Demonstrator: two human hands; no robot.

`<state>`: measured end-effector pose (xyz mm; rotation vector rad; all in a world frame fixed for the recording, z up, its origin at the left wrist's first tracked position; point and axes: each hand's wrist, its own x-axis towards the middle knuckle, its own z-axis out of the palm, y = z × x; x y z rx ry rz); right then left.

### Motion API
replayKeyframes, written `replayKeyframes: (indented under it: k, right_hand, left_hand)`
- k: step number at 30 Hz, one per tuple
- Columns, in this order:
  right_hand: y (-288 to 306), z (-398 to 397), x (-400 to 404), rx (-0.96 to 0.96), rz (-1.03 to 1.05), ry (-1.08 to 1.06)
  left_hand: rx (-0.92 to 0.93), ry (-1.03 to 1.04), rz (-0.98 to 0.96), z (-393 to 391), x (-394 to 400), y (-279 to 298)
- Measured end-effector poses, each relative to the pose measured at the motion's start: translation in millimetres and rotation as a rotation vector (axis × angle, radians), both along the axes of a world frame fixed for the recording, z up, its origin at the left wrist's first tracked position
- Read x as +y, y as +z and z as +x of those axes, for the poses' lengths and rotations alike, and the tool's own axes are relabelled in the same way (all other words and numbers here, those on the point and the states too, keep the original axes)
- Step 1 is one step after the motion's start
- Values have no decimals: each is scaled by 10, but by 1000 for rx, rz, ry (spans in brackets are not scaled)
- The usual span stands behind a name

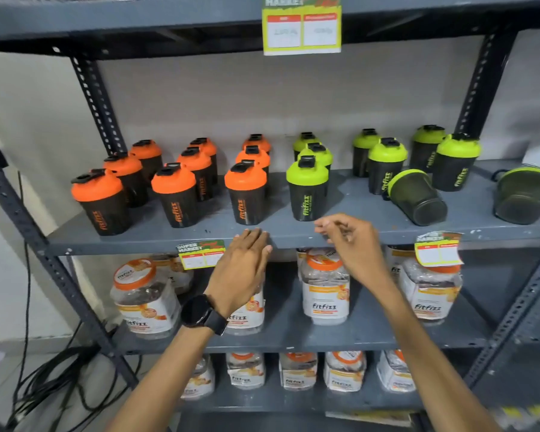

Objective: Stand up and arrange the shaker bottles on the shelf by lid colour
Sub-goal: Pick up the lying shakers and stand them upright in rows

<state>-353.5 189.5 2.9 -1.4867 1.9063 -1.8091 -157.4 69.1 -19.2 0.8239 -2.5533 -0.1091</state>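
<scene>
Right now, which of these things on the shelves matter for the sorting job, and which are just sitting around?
Part of the job:
orange-lid shakers, standing
green-lid shakers, standing
two toppled green-lid shakers
left hand, right hand, both empty

Just there:
supplement jars below
price tags
cables
wristwatch

Nine orange-lidded shakers (245, 191) standing at centre left; seven green-lidded shakers (307, 188) upright at centre right; two fallen shakers (416, 196) at right.

Both bare forearms reach up and forward from the bottom of the view; the left hand (243, 266) is flat, palm down, fingers (256, 236) straight and together, empty; the right hand (353, 247) is loosely curled, fingertips pinched toward the thumb, holding nothing; the hands are near each other, not touching.
</scene>
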Motion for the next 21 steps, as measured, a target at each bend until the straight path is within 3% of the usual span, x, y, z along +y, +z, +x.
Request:
replayKeyframes:
  k: [4,10,13,17,21]
  right_hand:
    - [291,-623,189,217,-20,-246]
    - [682,-1523,285,468,156,-620]
    - [826,-1759,229,360,441,-679]
    - [934,-2035,143,158,842,-476]
    - [868,-2236,157,-66,757,-275]
  left_hand:
    - [46,-76,60,-548,355,51]
    - [14,-150,49,-1338,697,98]
    - [-21,-152,36,-1655,750,131]
    - [-86,-102,47,-1941,716,197]
    - [-132,-72,93,-2056,661,247]
